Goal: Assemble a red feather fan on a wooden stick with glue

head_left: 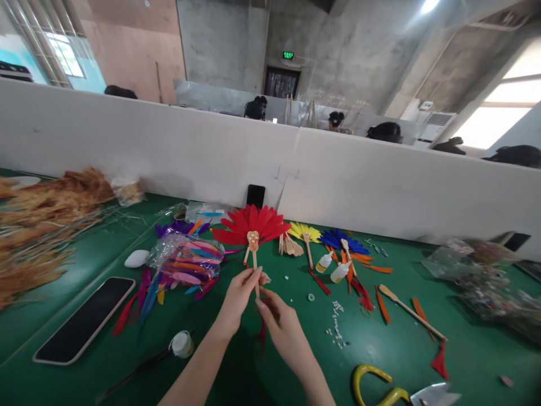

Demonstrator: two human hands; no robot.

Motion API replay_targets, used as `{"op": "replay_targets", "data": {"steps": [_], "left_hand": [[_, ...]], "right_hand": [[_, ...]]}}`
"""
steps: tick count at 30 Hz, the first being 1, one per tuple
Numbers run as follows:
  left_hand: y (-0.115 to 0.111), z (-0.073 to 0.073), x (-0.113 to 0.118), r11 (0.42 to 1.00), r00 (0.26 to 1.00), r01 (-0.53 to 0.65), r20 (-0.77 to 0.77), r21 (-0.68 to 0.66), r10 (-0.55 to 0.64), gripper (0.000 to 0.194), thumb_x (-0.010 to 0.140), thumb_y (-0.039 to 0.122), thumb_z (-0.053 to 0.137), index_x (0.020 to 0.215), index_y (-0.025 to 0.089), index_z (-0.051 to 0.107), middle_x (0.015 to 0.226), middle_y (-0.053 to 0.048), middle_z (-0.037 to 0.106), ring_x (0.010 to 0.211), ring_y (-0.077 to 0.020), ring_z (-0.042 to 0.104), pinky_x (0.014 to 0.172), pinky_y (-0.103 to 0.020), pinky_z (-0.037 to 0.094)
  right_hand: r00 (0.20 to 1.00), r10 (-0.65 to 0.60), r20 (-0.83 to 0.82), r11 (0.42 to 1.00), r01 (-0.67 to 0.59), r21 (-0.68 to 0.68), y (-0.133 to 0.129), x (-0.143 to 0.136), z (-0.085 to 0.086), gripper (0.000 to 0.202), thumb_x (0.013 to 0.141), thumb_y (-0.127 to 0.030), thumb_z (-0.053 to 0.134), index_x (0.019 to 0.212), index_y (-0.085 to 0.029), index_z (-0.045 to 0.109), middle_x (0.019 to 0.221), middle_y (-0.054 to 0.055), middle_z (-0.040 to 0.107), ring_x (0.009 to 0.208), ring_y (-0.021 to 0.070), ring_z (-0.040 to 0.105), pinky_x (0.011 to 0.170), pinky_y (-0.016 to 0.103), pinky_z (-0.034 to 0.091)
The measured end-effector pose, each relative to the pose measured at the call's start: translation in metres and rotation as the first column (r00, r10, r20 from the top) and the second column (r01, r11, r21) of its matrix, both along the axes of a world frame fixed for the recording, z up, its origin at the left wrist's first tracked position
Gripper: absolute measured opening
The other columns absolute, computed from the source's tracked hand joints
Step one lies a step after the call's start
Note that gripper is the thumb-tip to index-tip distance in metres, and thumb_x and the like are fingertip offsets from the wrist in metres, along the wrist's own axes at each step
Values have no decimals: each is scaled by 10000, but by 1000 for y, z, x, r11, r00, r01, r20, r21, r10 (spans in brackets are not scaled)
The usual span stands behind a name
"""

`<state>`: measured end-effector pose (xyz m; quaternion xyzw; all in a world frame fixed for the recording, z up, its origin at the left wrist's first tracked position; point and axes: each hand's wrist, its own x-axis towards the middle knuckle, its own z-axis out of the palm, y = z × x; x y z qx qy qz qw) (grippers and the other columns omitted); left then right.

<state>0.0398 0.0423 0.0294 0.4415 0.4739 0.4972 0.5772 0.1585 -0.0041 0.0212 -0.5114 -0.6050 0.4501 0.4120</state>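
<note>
A fan of red feathers (253,221) stands upright at the centre, with a wooden heart-shaped piece dotted with pale beads at its base. My left hand (243,293) pinches the thin wooden handle below the heart. Just below it, on the right side, my right hand (281,318) has its fingers closed on the handle's lower end. A red tassel hangs blurred beneath the hands. To the right lie a yellow feather fan (305,231) and a blue feather fan (344,241), with two small white bottles (324,262) beside them.
Yellow-handled scissors (380,389) lie at the front right, near scattered small beads (336,321) and a wooden stick (412,311). On the left are a phone (84,320), a bag of coloured feathers (186,256) and a small jar (182,344). A white partition (203,160) stands behind.
</note>
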Motion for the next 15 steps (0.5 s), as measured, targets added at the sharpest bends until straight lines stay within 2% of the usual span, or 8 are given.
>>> {"op": "replay_targets", "data": {"steps": [3, 6, 8, 9, 12, 15], "left_hand": [[15, -4, -2, 997, 997, -76, 17, -8, 76, 371, 720, 509, 593, 708, 139, 595, 622, -14, 620, 593, -151, 618, 555, -234, 490], [31, -11, 0, 987, 987, -160, 34, 3, 160, 404, 713, 545, 579, 757, 143, 566, 518, 36, 543, 404, -103, 530, 384, -199, 426], [39, -18, 2, 977, 978, -208, 25, 35, 207, 401, 731, 548, 555, 767, 149, 550, 467, 67, 483, 331, -75, 452, 334, -182, 384], [43, -23, 4, 973, 975, -224, 19, 48, 223, 391, 742, 543, 544, 766, 153, 544, 451, 78, 459, 313, -67, 424, 324, -178, 373], [47, -38, 9, 961, 965, -262, -7, 88, 264, 355, 771, 516, 515, 762, 162, 538, 431, 92, 415, 300, -65, 395, 309, -174, 350], [44, -50, 12, 947, 953, -295, -30, 125, 301, 338, 796, 497, 490, 769, 164, 543, 429, 90, 398, 312, -71, 399, 317, -179, 349]], "right_hand": [[991, -130, 42, 991, 128, 49, 7, 23, 2, 330, 853, -418, 483, 1069, -198, 602, 1060, 104, 650, 990, 236, 604, 784, 316, 501], [951, -261, 166, 961, 240, 135, 37, 47, 1, 322, 871, -418, 446, 1029, -171, 578, 978, 111, 664, 906, 220, 630, 710, 290, 509], [857, -353, 375, 932, 286, 223, 66, 58, 0, 286, 887, -375, 424, 1027, -160, 548, 881, 95, 669, 811, 204, 642, 654, 277, 501], [753, -379, 539, 925, 287, 249, 82, 61, -1, 267, 894, -347, 411, 1050, -163, 525, 865, 81, 665, 787, 194, 640, 652, 274, 495], [637, -399, 660, 916, 307, 257, 129, 59, -7, 277, 848, -367, 508, 1017, -148, 521, 930, 124, 641, 885, 252, 615, 679, 314, 482], [551, -369, 748, 926, 283, 249, 161, 45, -19, 345, 784, -405, 602, 982, -131, 533, 992, 181, 614, 973, 307, 580, 751, 366, 465]]}}
